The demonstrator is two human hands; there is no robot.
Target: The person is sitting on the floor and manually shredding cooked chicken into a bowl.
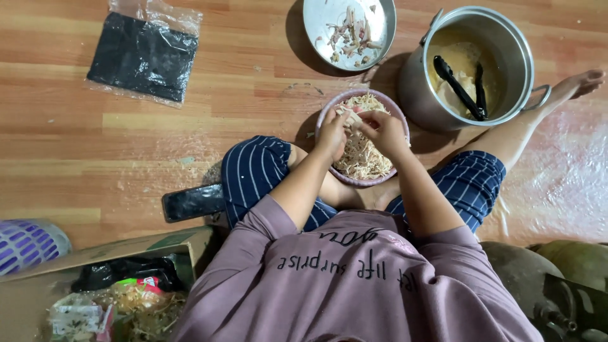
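left hand (332, 133), right hand (385, 130), fingertips pinched together

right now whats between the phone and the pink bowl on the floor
In the head view, the person's left knee in striped blue shorts lies between the phone and the bowl; the left forearm crosses above it.

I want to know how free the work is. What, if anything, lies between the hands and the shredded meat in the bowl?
Nothing visible does. The left hand and right hand are together over the pink bowl, pinching a strip just above the shredded meat.
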